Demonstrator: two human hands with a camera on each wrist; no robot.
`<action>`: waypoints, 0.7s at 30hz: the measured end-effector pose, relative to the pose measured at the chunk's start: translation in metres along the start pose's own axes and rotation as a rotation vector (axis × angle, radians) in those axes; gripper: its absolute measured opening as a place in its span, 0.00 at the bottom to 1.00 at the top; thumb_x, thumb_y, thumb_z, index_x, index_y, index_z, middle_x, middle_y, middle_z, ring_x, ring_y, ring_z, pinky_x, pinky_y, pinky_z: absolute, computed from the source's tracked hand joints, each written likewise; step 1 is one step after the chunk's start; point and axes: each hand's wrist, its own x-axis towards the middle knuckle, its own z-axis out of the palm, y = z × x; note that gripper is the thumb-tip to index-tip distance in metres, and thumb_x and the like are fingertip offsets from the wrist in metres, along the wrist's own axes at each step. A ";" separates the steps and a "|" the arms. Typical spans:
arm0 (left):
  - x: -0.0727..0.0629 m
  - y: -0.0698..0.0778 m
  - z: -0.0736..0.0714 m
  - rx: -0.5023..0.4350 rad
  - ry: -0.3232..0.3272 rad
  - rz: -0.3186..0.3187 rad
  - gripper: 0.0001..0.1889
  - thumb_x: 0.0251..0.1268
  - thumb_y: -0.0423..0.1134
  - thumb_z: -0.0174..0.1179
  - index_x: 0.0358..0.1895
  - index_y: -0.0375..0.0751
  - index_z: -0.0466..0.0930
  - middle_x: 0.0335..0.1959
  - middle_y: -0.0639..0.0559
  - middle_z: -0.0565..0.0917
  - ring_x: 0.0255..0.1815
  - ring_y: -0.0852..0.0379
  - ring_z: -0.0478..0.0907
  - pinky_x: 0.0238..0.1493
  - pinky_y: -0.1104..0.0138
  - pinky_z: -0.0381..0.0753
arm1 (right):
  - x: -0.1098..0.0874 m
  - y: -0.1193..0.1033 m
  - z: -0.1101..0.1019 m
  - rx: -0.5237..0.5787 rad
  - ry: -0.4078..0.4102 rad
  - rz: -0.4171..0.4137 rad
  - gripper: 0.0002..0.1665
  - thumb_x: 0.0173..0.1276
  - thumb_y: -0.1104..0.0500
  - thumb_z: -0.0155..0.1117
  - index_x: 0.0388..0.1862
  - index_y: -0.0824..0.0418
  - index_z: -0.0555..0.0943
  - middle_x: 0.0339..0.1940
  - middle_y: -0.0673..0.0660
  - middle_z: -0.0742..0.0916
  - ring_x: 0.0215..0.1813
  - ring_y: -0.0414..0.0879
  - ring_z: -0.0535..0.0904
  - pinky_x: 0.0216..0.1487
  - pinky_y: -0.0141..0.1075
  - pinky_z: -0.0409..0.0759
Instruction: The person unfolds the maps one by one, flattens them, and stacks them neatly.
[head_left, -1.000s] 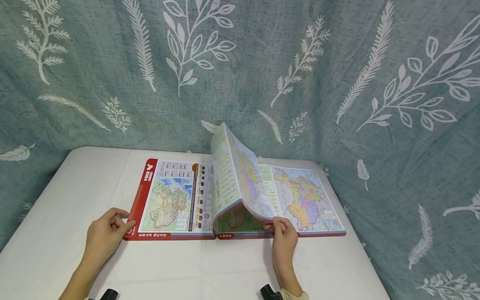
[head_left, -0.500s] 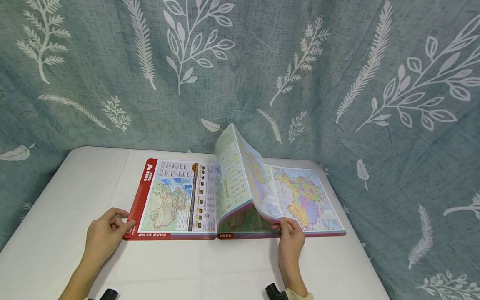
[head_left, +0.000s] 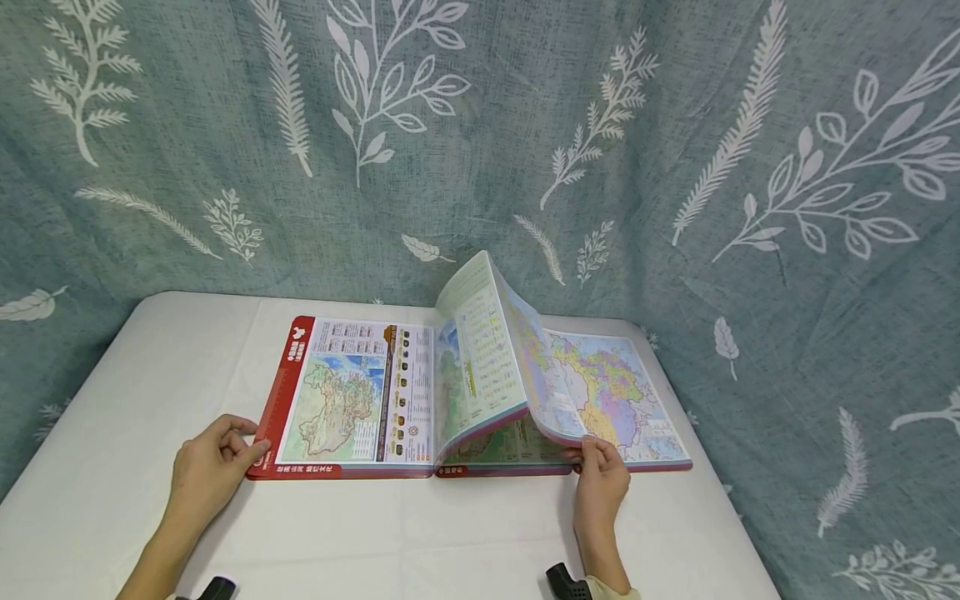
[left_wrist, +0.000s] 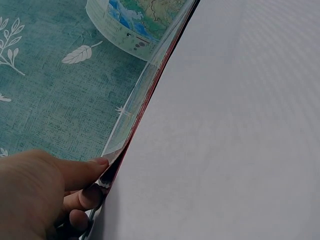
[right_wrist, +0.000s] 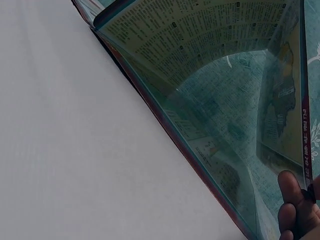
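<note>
A glossy folding map (head_left: 339,400) lies spread on the white table, its left panel flat with a red border. In the head view a raised panel (head_left: 480,367) stands tented in the middle, bent over toward the right. My left hand (head_left: 206,467) pinches the lower left corner of the map, thumb on top; the left wrist view has the thumb (left_wrist: 85,172) at that edge. With thumb and fingers my right hand (head_left: 602,483) grips the near edge of the bent panel. In the right wrist view fingers (right_wrist: 288,192) show under that panel's edge, the thumb mostly hidden.
A coloured map panel (head_left: 630,400) lies flat at the right, partly under the bent one. The white tablecloth (head_left: 375,533) spreads around the map. Behind the table hangs a green curtain (head_left: 495,125) with white leaf prints.
My right hand has moved to the right, drawing the near edge of the bent panel with it. The tented fold has shifted right too. My left hand has stayed put.
</note>
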 end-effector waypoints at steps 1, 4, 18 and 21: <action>0.000 0.000 0.000 0.000 0.000 0.000 0.15 0.58 0.35 0.78 0.44 0.36 0.83 0.17 0.55 0.76 0.19 0.66 0.64 0.24 0.68 0.61 | 0.001 0.000 -0.001 0.000 0.005 0.001 0.12 0.81 0.62 0.59 0.45 0.73 0.81 0.25 0.57 0.91 0.29 0.42 0.84 0.32 0.30 0.80; 0.001 0.000 0.000 0.003 -0.004 -0.006 0.15 0.58 0.35 0.78 0.44 0.36 0.84 0.17 0.55 0.76 0.19 0.65 0.64 0.25 0.68 0.61 | 0.004 0.002 -0.004 0.006 0.014 0.002 0.12 0.82 0.62 0.59 0.46 0.73 0.81 0.24 0.53 0.90 0.28 0.42 0.83 0.32 0.31 0.81; 0.001 0.000 0.000 0.005 -0.020 -0.028 0.15 0.60 0.36 0.78 0.45 0.35 0.83 0.18 0.55 0.76 0.20 0.63 0.65 0.29 0.66 0.61 | 0.011 0.001 -0.018 -0.025 0.040 0.017 0.13 0.82 0.62 0.59 0.48 0.74 0.81 0.26 0.55 0.91 0.29 0.42 0.86 0.32 0.30 0.82; 0.001 0.000 0.000 0.006 -0.022 -0.030 0.15 0.60 0.37 0.78 0.45 0.35 0.83 0.18 0.55 0.76 0.20 0.63 0.65 0.28 0.67 0.61 | 0.014 0.005 -0.019 0.005 0.049 0.018 0.14 0.82 0.61 0.59 0.48 0.74 0.81 0.24 0.50 0.90 0.29 0.40 0.85 0.33 0.29 0.82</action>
